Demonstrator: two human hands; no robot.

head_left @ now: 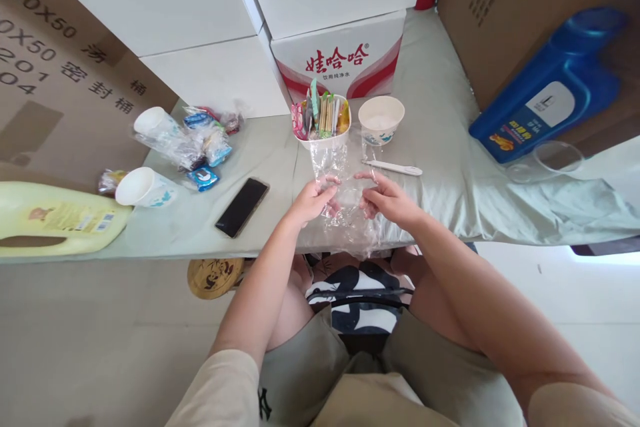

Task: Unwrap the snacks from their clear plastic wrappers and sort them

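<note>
A thin clear plastic bag (349,223) is stretched between my two hands at the front edge of the covered surface. My left hand (318,201) grips its left side, thumb against the fingers. The right side is pinched in my right hand (385,197), whose index finger points inward. Just beyond the bag stands a white tub (327,143) packed with small snack packets (325,113). To its right is a white paper bowl (381,117) with a blue print. A white utility knife (393,167) lies in front of that bowl.
A phone (243,207) lies left of my hands. Farther left are paper cups (145,188), wrapped snacks (205,137) and a yellow jug (60,220). On the right, a blue bottle (545,90) and a clear plastic cup (557,159) sit by a cardboard box (480,27).
</note>
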